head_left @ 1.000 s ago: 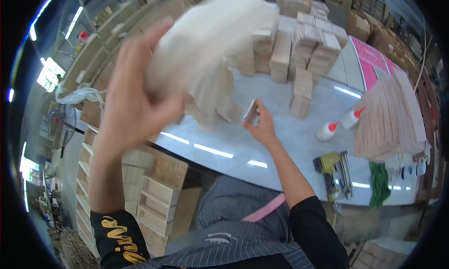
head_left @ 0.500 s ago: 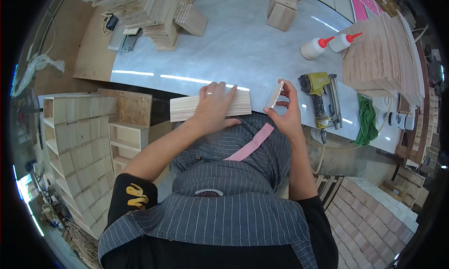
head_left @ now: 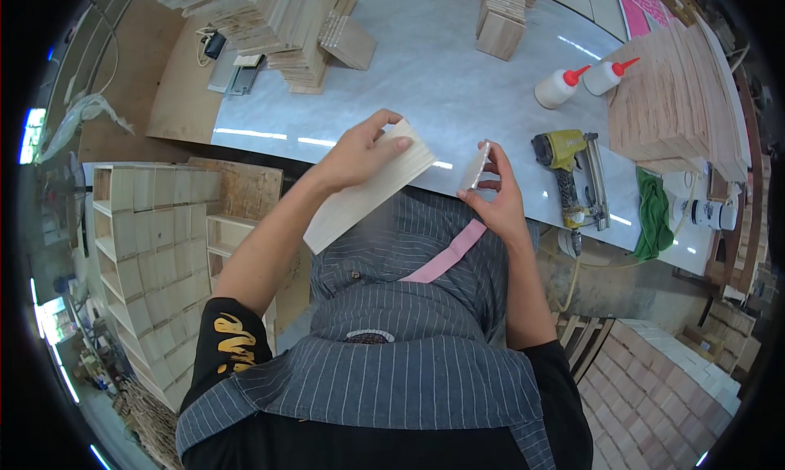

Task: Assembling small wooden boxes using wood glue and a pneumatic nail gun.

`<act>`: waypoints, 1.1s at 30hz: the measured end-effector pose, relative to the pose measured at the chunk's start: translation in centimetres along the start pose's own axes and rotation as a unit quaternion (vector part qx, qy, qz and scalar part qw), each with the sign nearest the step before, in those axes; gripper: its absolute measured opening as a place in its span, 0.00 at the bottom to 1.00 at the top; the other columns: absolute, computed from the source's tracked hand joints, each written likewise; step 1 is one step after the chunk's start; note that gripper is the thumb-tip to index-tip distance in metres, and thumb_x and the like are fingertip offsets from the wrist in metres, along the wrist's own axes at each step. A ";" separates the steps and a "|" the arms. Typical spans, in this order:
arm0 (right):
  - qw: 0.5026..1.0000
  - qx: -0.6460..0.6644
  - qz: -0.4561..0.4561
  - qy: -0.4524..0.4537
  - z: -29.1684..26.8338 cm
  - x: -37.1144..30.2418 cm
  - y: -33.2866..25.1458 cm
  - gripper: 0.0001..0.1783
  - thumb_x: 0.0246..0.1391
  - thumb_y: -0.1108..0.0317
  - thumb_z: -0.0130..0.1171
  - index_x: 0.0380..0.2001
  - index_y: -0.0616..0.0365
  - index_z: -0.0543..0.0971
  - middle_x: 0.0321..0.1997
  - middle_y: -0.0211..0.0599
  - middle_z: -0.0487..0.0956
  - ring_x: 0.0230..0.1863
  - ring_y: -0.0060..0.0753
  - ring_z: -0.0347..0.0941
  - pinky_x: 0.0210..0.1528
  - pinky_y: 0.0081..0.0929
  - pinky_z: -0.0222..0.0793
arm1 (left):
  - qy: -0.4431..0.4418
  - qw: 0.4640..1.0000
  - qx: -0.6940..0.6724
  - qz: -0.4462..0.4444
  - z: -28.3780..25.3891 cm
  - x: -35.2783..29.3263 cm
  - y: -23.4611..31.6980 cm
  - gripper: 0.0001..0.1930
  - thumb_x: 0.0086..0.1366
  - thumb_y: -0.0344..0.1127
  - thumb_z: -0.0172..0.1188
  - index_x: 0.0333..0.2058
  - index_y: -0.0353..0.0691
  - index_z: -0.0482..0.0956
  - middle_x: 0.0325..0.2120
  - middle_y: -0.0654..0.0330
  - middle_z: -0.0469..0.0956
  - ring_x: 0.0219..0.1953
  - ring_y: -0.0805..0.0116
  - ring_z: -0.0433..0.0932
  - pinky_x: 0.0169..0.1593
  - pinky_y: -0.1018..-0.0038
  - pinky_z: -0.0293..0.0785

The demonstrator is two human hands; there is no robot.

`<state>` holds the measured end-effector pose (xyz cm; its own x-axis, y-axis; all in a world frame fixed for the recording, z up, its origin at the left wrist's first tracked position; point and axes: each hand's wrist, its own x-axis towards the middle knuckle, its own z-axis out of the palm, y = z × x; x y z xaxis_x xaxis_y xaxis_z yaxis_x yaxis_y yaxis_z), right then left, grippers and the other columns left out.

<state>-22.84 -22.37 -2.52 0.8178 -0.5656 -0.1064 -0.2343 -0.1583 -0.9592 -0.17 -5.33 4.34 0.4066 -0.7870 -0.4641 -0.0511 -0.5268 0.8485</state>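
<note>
Big pale bench (head_left: 458, 86) fills the far half, with stacks of wood blocks (head_left: 286, 20) at its far left and a pile of boards (head_left: 670, 94) on the right. A yellow nail gun (head_left: 572, 176) lies near the right edge, 2 glue bottles (head_left: 576, 82) just beyond it. Left hand (head_left: 356, 155) has its grip closed on a bundle of thin wood slats (head_left: 368, 194), tilted at the bench's near edge. Right hand (head_left: 491, 196) pinches 1 small wood piece (head_left: 474, 169) upright just beside it.
</note>
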 end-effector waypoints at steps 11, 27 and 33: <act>0.934 0.346 0.052 -0.071 -1.6 -0.7 -0.3 0.58 0.40 0.73 0.78 0.74 0.56 0.57 0.74 0.43 0.64 0.66 0.38 0.68 0.58 0.39 0.74 | -0.004 0.910 0.384 0.155 8.1 -5.9 -4.8 0.45 0.43 0.60 0.76 0.56 0.36 0.75 0.45 0.45 0.76 0.53 0.45 0.74 0.54 0.54 0.70; 0.995 -0.071 -0.049 -0.045 0.9 0.3 -1.0 0.53 0.38 0.74 0.75 0.71 0.47 0.64 0.66 0.40 0.68 0.59 0.42 0.72 0.53 0.35 0.75 | 0.078 0.918 0.289 0.261 2.8 -2.1 1.5 0.44 0.41 0.45 0.79 0.59 0.41 0.75 0.47 0.52 0.73 0.51 0.51 0.71 0.54 0.58 0.67; 0.996 -0.053 -0.046 -0.054 0.8 0.2 -0.8 0.51 0.41 0.74 0.73 0.71 0.47 0.63 0.67 0.40 0.68 0.57 0.41 0.72 0.53 0.35 0.74 | 0.047 0.857 0.411 0.309 4.0 -0.4 3.3 0.46 0.40 0.44 0.79 0.61 0.41 0.73 0.49 0.53 0.73 0.52 0.51 0.71 0.57 0.58 0.67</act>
<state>-22.06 -21.68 -1.96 0.8886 -0.4558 -0.0514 -0.2047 -0.2938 -0.9337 -4.11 -8.03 6.30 0.1397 -0.9881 0.0640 -0.8919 -0.0974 0.4417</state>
